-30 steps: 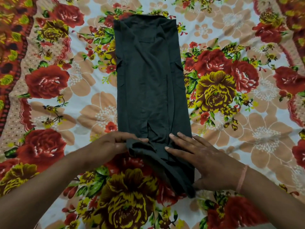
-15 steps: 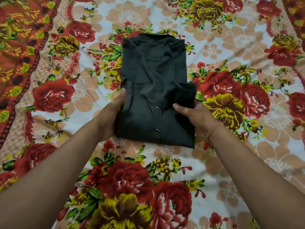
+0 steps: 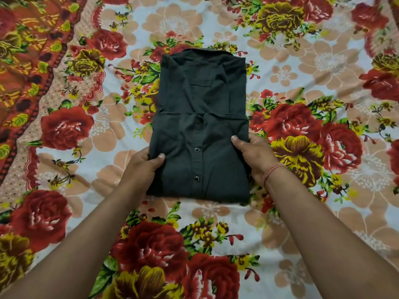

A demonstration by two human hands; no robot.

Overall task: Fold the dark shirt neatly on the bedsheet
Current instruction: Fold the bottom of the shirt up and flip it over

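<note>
Dark shirt [image 3: 200, 130], folded, on bedsheet [image 3: 302, 223]

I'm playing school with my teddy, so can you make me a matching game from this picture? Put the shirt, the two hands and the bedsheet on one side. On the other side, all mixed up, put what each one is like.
Things
1. dark shirt
2. left hand
3. right hand
4. bedsheet

What it is like
A. has a pinkish band at its wrist
B. covered in red and yellow flowers
C. folded up, with two buttons showing
D. grips the folded cloth's left edge, bare wrist

Right pairs: 1-C, 2-D, 3-A, 4-B
</note>
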